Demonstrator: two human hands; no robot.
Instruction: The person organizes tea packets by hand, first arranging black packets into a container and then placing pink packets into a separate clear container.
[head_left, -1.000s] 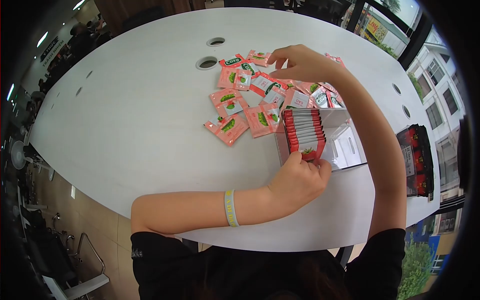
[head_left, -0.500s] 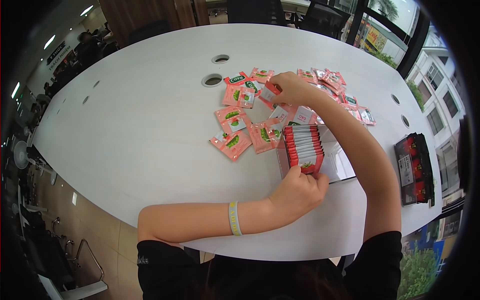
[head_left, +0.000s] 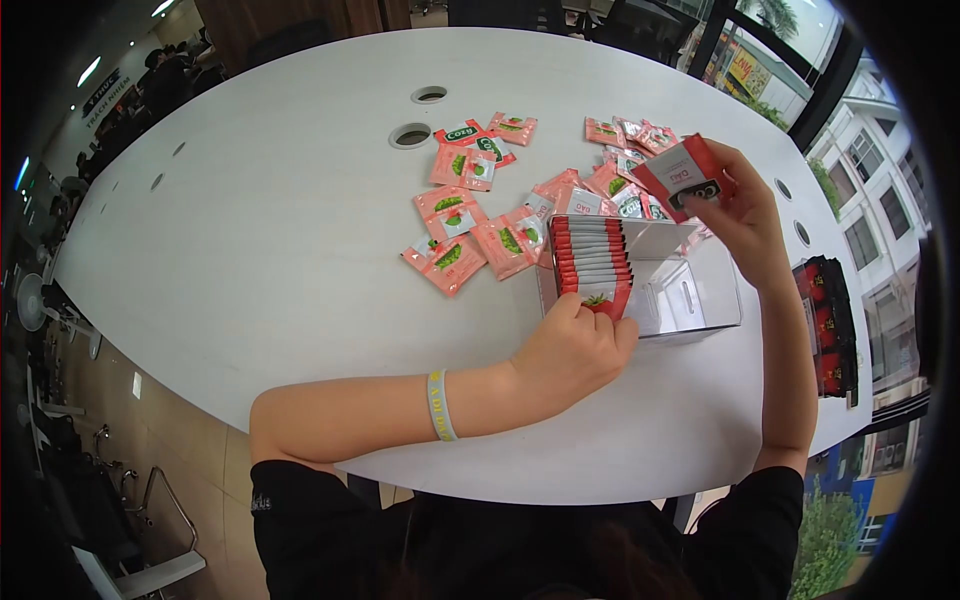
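Note:
My right hand (head_left: pixel 738 215) holds a pink and red sachet (head_left: pixel 688 176) up over the right part of a clear box (head_left: pixel 700 300), its fingers pinching the right edge. In the box's left part stands a row of red and white sachets (head_left: pixel 592 255), packed upright. My left hand (head_left: pixel 578 350) is closed at the near end of this row, its fingertips on the front sachet, which shows a strawberry. Loose pink sachets (head_left: pixel 447 263) lie left of the box and behind it, some overlapping. The right part of the box shows its bare bottom.
The white round table (head_left: pixel 250 240) has cable holes (head_left: pixel 410 135) near its far middle. A black package with red patches (head_left: pixel 828 330) lies at the right edge. Chairs (head_left: pixel 645 30) stand beyond the far edge. A person (head_left: pixel 165 80) is in the far left background.
My right hand has moved right and nearer from the loose sachets, lifting one sachet. My left hand stays at the row. The whole view has shifted slightly.

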